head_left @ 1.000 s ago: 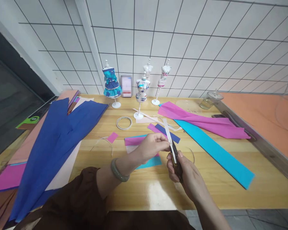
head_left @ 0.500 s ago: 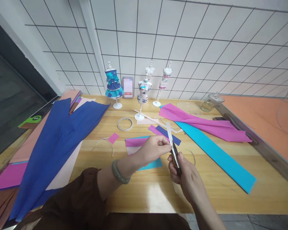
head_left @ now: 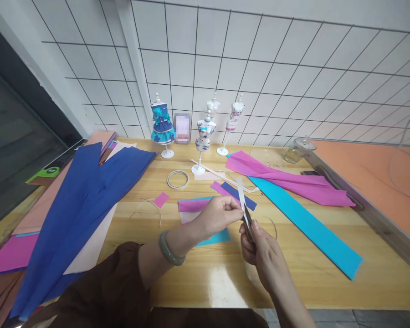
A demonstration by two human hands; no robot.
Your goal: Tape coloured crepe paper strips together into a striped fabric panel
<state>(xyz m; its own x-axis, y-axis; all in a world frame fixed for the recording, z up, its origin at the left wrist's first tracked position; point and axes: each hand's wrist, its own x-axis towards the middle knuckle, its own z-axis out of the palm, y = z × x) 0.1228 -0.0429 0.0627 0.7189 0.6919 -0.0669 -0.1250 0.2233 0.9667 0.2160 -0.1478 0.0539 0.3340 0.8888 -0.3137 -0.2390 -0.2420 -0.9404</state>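
Between thumb and fingers, my left hand (head_left: 222, 216) pinches a narrow white strip (head_left: 240, 191) that stands up above the table. My right hand (head_left: 263, 243) is closed around dark-handled scissors (head_left: 248, 218), whose blades lie right along the strip by my left fingertips. Whether the blades are parted is hard to make out. Under my left forearm lie a pink-purple strip (head_left: 193, 206) and a light blue piece (head_left: 218, 237). Just beyond my hands are a dark blue strip (head_left: 239, 195) and a small pink square (head_left: 161, 200).
Small dress forms, one in a blue dress (head_left: 162, 123), stand at the back beside a phone (head_left: 182, 128). A tape roll (head_left: 178, 180) lies mid-table. Blue crepe paper (head_left: 78, 205) covers the left; magenta paper (head_left: 290, 177) and a turquoise strip (head_left: 307, 223) lie right, near a glass jar (head_left: 295, 152).
The right hand and scissors have shifted slightly, the blades now closer along the white strip. My left hand keeps its pinch. The whole view has tilted a little.
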